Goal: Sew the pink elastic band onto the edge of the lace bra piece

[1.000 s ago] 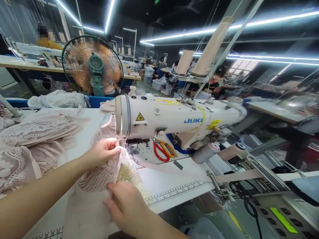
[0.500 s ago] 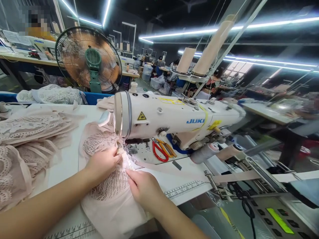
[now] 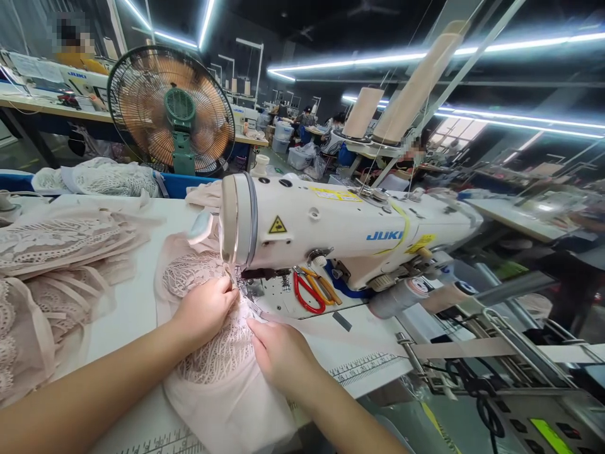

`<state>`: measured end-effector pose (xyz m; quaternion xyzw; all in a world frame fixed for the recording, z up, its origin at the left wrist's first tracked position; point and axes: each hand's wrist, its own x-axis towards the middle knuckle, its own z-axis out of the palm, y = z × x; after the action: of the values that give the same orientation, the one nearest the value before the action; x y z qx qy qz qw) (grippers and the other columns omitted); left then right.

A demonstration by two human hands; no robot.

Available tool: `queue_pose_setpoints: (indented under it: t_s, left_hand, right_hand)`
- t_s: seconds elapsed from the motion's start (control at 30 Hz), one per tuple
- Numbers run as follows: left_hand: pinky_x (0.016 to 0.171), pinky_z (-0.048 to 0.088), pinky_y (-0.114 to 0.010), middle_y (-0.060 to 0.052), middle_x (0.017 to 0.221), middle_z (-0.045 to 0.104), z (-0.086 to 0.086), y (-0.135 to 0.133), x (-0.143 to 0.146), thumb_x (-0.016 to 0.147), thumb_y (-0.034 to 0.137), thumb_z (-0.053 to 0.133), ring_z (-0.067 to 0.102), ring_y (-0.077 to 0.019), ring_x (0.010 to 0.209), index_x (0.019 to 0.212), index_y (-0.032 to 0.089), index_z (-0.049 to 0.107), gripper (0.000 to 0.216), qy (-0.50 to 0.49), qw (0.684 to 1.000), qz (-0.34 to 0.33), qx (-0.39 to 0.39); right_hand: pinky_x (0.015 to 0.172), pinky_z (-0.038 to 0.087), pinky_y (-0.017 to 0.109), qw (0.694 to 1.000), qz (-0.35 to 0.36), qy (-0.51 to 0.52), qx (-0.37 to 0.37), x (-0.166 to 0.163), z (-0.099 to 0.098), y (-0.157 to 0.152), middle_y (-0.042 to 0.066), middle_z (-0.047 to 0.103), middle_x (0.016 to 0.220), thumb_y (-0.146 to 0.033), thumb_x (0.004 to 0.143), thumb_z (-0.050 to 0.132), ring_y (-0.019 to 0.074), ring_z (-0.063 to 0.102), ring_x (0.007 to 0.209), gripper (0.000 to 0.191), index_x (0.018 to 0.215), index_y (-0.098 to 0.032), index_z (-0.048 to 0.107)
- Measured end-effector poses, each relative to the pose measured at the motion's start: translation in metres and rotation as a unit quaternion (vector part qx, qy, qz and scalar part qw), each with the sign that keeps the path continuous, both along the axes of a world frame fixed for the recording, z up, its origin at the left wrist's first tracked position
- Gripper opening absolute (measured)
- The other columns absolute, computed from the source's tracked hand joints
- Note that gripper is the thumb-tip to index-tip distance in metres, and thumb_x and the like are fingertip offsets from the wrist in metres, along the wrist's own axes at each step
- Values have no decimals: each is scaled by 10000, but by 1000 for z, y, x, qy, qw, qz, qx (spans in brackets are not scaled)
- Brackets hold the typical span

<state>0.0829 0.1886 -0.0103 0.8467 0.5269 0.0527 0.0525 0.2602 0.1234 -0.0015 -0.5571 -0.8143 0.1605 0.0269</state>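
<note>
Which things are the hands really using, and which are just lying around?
In use: left hand and right hand pressing the lace piece flat at the needle of the sewing machine.

Lying about: scissors, lace pile, fan, thread cones.

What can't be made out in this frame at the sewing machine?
- Needle and presser foot: head view, hidden behind the left hand and the sewing machine head.
- Right hand fingertips: buried in the lace fabric.
- Ruler markings: too small.
- Left forearm: cut off by the frame's edge.
</note>
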Motion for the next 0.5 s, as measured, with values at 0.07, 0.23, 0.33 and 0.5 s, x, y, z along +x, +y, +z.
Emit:
queue_pose_setpoints:
  t_s: [0.07,0.23,0.33,0.5]
  left_hand:
    - [640,363,-338,-105,917,614,0,0,0,929,218,353,576,-272,847,866,186,619,275,-16,1000,-1,-7]
    - [690,409,-332,-84,902,617,2,1,-1,891,247,378,579,-248,851,827,193,564,204,-73,996,45,-37]
    - [676,421,-320,-62,880,629,3,3,0,886,273,374,594,-229,831,814,204,547,200,-108,990,74,-58]
    - [647,415,-317,-46,843,628,4,5,1,856,277,394,599,-219,783,763,211,520,170,-132,984,91,-72]
  right_hand:
    - [557,247,302,1000,1,3,-2,1,0,0,57,650,775,-185,902,395,197,559,716,303,1077,-192,643]
    - [576,262,303,1000,3,10,-13,2,-1,-1,71,674,824,-195,906,394,207,575,741,389,1226,-192,614]
    - [572,258,305,1000,0,9,-16,2,-1,-2,73,675,824,-202,907,390,207,569,729,400,1241,-188,609]
    - [550,238,301,1000,1,-1,-19,2,1,-1,48,640,761,-209,902,400,190,516,672,341,1152,-194,631]
